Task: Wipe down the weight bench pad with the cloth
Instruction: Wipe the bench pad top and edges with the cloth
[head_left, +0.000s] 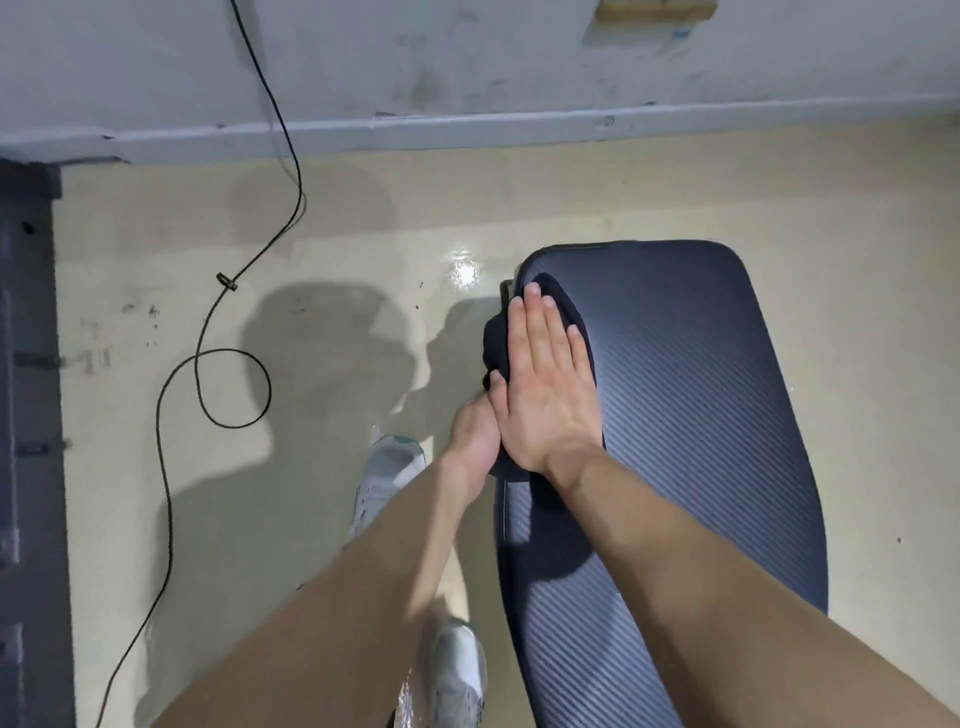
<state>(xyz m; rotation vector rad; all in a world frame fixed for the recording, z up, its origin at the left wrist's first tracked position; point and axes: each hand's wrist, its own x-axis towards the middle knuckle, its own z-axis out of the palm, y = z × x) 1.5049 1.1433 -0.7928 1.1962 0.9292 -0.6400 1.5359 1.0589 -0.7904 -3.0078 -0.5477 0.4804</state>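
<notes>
Two hands are working at the left edge of the bench pad (685, 395), as I am seeing it. My right hand (545, 384) is lying flat, fingers spread open, pressing the dark cloth (498, 332) onto the pad. My left hand (475, 441) is sitting just beside it, grip closed on the cloth's hanging edge. Shoes (389, 478) are standing on the floor (337, 234) beside a black cable (208, 332).
</notes>
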